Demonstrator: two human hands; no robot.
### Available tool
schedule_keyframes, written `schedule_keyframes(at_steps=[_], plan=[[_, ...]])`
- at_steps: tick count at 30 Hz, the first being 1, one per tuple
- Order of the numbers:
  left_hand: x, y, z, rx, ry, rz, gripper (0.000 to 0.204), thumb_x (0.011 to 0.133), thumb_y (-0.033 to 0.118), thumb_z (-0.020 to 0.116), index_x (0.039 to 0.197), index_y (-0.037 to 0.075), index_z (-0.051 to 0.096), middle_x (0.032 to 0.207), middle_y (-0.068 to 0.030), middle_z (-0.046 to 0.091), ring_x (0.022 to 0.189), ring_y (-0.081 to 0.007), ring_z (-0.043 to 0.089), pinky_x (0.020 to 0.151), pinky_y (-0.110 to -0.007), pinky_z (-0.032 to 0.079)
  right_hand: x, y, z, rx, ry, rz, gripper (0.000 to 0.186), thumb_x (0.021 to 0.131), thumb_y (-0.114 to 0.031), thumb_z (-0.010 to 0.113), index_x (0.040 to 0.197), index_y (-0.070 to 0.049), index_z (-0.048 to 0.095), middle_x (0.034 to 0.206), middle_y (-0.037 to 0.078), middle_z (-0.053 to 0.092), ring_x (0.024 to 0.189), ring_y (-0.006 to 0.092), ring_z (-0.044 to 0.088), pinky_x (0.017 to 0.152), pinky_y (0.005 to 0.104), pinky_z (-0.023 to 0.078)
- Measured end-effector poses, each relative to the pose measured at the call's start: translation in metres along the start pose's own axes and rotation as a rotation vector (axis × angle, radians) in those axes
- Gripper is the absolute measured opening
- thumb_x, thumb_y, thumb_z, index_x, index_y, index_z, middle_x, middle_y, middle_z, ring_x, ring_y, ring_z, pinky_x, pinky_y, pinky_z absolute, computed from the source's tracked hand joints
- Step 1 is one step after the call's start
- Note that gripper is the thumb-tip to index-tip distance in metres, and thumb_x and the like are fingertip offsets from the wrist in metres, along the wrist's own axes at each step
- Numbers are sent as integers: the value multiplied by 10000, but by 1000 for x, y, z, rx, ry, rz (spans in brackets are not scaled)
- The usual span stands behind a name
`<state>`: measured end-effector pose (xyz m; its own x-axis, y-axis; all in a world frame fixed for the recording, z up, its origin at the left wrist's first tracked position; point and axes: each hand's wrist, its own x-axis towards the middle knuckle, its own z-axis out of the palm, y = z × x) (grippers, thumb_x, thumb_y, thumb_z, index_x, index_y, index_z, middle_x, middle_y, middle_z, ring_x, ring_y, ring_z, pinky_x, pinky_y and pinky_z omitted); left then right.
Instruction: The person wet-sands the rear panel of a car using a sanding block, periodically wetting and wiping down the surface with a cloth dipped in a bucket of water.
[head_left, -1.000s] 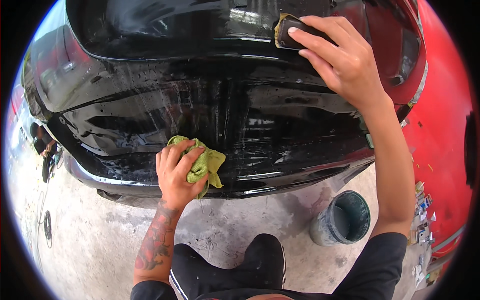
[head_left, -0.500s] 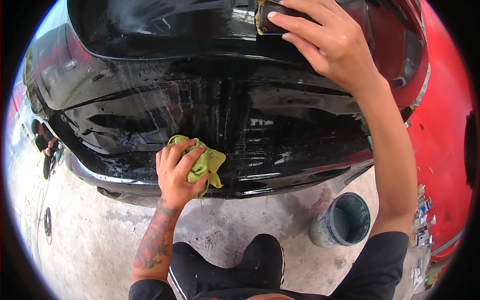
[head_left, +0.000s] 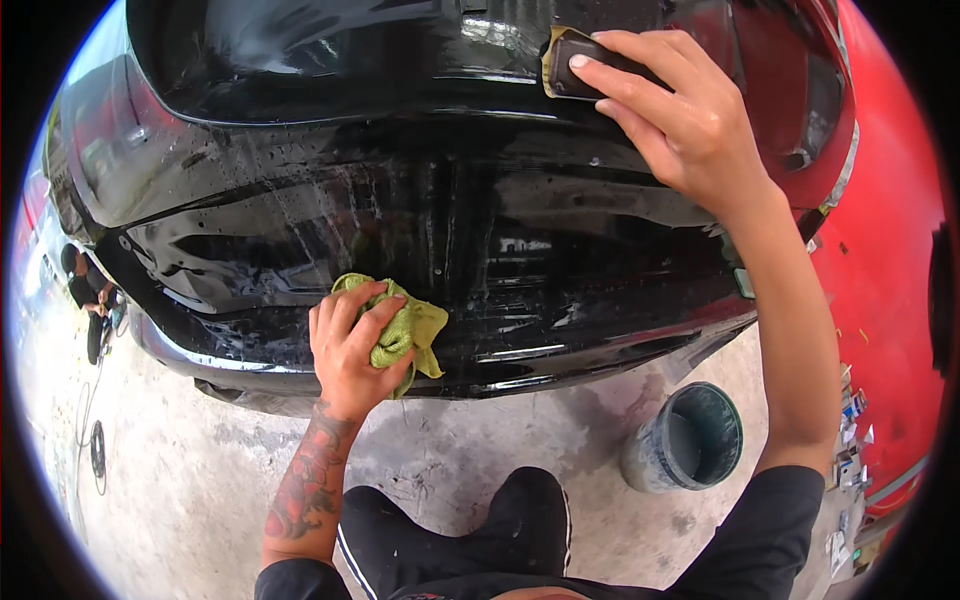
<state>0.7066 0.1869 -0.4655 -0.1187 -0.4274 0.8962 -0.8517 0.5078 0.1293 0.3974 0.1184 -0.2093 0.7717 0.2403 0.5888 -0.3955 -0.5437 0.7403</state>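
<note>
A wet, glossy black car body panel [head_left: 590, 220] spreads across the view in front of me. Low on its left half, my left hand [head_left: 350, 345] is closed around a crumpled yellow-green cloth [head_left: 420, 325], resting on the panel near its lower edge. Higher up and to the right, my right hand [head_left: 690, 115] grips a dark sanding block [head_left: 572, 86] with a tan sheet showing along its left edge. The block lies against the upper surface; its right end is hidden beneath my fingers. Water drops and streaks run down the panel's left half.
An open bucket [head_left: 655, 450] stands on the concrete floor [head_left: 450, 440] to the right of my legs. A red car [head_left: 890, 280] is at the far right, with assorted small items beside it. At the far left are another person [head_left: 90, 285] and a coiled cable [head_left: 98, 450].
My right hand and the sanding block have slid right and slightly down across the upper surface. My left hand stays on the cloth in nearly the same place.
</note>
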Motion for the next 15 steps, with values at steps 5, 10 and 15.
schedule_keyframes(at_steps=[5, 10, 15], plan=[[4, 8, 2, -7, 4, 16, 541, 589, 86, 766, 1128, 78, 716, 1223, -107, 668, 1083, -342, 621, 938, -456, 456, 23, 4, 15, -68, 206, -64, 357, 745, -38, 792, 1099, -46, 745, 1084, 166, 687, 890, 320, 653, 761, 392, 554], [2, 4, -2, -9, -4, 13, 546, 586, 78, 765, 1129, 77, 714, 1224, -111, 668, 1084, -345, 622, 942, -459, 457, 9, -3, 7, -83, 154, -79, 343, 746, -30, 784, 1086, -46, 750, 1073, 162, 687, 873, 324, 651, 753, 394, 549], [2, 6, 3, -10, 3, 3, 579, 569, 110, 809, 1141, 106, 722, 1238, -82, 660, 1110, -330, 616, 949, -461, 453, 17, 4, 15, -110, 228, -47, 344, 733, -17, 778, 1075, -49, 759, 1045, 150, 694, 870, 326, 648, 743, 398, 550]])
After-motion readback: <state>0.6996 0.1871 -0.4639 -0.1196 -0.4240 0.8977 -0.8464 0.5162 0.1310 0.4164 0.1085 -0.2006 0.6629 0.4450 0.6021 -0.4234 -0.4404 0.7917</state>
